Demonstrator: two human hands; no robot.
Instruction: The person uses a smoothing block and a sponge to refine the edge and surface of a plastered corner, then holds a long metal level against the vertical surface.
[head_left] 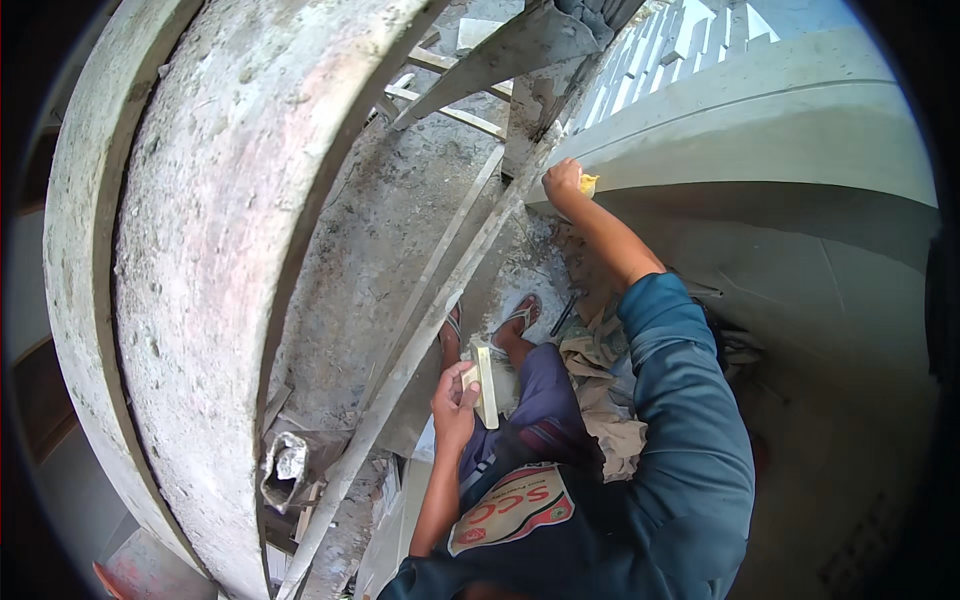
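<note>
In front of my lap, my left hand (456, 405) is closed around a pale yellow, narrow rectangular block (485, 388), seen edge-on; it looks like a plastering float. My right arm reaches forward, and my right hand (563, 180) is closed at the left end of a curved, smoothly plastered wall band (740, 150). A bit of yellow, sponge-like material (589, 184) sticks out from the right side of that fist. Most of the piece is hidden by my fingers. The hand is close to the band's lower edge, but whether it touches cannot be told.
A long wooden plank (430, 320) runs diagonally beside my sandalled feet (518, 315). Torn brown paper sacks (607, 410) lie to the right of my legs. A large rough concrete curve (210, 200) rises on the left. Wooden pieces (455, 110) lie over the dusty floor beyond.
</note>
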